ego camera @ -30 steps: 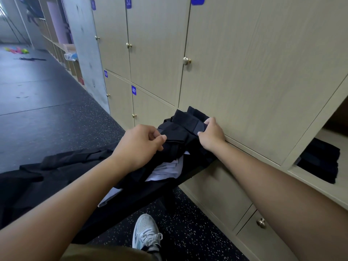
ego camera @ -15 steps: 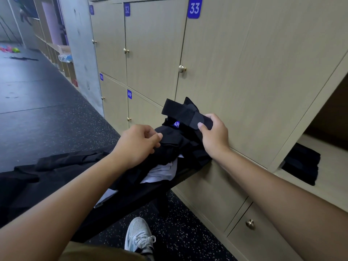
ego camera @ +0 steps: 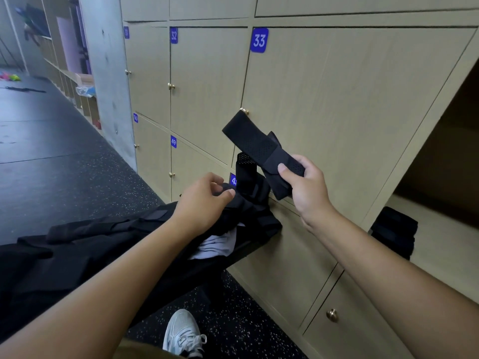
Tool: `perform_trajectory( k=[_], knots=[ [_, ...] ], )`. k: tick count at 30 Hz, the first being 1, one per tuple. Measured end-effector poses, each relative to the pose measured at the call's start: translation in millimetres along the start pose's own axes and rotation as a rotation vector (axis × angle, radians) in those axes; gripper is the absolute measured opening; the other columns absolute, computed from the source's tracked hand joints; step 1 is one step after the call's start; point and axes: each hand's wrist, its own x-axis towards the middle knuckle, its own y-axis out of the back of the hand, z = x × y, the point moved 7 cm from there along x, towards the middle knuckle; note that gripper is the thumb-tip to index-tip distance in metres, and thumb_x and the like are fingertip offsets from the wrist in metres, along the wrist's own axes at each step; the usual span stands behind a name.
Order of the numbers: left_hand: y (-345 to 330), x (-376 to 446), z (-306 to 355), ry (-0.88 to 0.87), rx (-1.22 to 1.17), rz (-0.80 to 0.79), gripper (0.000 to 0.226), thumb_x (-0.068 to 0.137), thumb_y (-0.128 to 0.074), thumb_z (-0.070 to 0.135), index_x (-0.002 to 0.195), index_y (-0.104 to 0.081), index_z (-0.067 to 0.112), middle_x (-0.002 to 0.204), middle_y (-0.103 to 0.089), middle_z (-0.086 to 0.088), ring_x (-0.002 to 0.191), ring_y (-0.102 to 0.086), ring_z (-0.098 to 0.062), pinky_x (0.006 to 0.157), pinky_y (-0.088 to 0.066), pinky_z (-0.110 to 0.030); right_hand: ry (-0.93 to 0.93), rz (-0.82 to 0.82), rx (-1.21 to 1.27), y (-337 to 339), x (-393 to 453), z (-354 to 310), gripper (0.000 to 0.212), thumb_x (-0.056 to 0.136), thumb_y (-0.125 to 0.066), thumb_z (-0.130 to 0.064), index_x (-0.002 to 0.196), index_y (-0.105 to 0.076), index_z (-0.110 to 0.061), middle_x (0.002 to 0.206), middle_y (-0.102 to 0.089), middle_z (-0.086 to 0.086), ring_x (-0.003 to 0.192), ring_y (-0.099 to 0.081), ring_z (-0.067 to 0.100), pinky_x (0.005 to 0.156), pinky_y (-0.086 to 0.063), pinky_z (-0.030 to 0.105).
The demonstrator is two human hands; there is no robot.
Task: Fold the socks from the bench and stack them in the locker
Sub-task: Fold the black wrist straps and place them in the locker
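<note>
My right hand (ego camera: 307,187) grips a black perforated sock (ego camera: 256,143) and holds it up in front of locker door 33, with part of it hanging down toward the bench. My left hand (ego camera: 204,200) pinches black fabric on top of the pile of black socks (ego camera: 248,216) at the right end of the black bench (ego camera: 77,257). A white garment (ego camera: 220,244) pokes out under the pile. The open locker (ego camera: 440,229) at the right holds a stack of folded black socks (ego camera: 394,234).
Closed wooden locker doors (ego camera: 337,112) with brass knobs fill the wall ahead. More black cloth lies along the bench to the left. My grey sneaker (ego camera: 184,332) stands on the dark speckled floor. A concrete pillar (ego camera: 108,81) rises at the left.
My right hand has lifted the black sock up and to the right, off the pile. My left hand has stayed on the pile.
</note>
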Motion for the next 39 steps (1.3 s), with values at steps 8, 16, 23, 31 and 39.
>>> perform_trajectory(
  k=[8, 16, 23, 31, 39],
  knots=[
    [-10.4, 11.5, -1.5, -0.011, -0.047, -0.004, 0.075, 0.090, -0.072, 0.048, 0.153, -0.038, 0.027, 0.153, -0.047, 0.003, 0.134, -0.051, -0.024, 0.112, -0.042, -0.049, -0.122, -0.149, 0.306, 1.6, -9.3, -24.6, 0.015, 0.102, -0.057, -0.006, 0.115, -0.064, -0.009, 0.107, -0.076, 0.004, 0.095, -0.073, 0.015, 0.075, -0.057, 0.028],
    [-25.9, 15.8, 17.4, -0.126, -0.162, -0.017, 0.040, 0.090, -0.065, 0.052, 0.091, -0.072, 0.013, 0.090, -0.072, -0.016, 0.082, -0.071, -0.029, 0.086, -0.056, -0.057, -0.235, -0.248, 0.415, 4.9, -19.8, -29.1, 0.020, 0.105, -0.051, -0.011, 0.120, -0.064, -0.010, 0.094, -0.077, 0.002, 0.070, -0.071, 0.013, 0.061, -0.056, 0.027],
    [-16.1, 14.9, 7.1, -0.067, -0.178, 0.031, 0.045, 0.092, -0.067, 0.045, 0.080, -0.068, 0.002, 0.074, -0.067, -0.020, 0.061, -0.055, -0.021, 0.065, -0.047, -0.035, -0.283, 0.007, 0.370, 43.5, -9.3, -5.8, 0.029, 0.103, -0.058, -0.015, 0.125, -0.061, 0.004, 0.088, -0.065, 0.008, 0.056, -0.053, 0.013, 0.050, -0.046, 0.025],
    [1.6, 15.0, -4.5, -0.022, -0.129, 0.084, 0.036, 0.096, -0.068, 0.033, 0.081, -0.071, 0.000, 0.083, -0.071, -0.024, 0.066, -0.058, -0.021, 0.066, -0.045, -0.033, -0.302, 0.112, 0.134, 70.7, -11.8, 4.0, 0.016, 0.104, -0.057, -0.018, 0.102, -0.067, -0.006, 0.079, -0.063, 0.003, 0.045, -0.045, 0.008, 0.044, -0.037, 0.021],
    [15.0, 13.3, -15.3, 0.068, -0.104, 0.137, 0.027, 0.095, -0.070, 0.032, 0.085, -0.078, 0.009, 0.081, -0.077, -0.011, 0.088, -0.073, -0.032, 0.085, -0.058, -0.046, -0.315, 0.093, -0.012, 67.1, -19.4, 9.0, 0.020, 0.103, -0.059, -0.020, 0.087, -0.067, -0.012, 0.072, -0.062, -0.001, 0.045, -0.044, 0.008, 0.044, -0.038, 0.020]
  ],
)
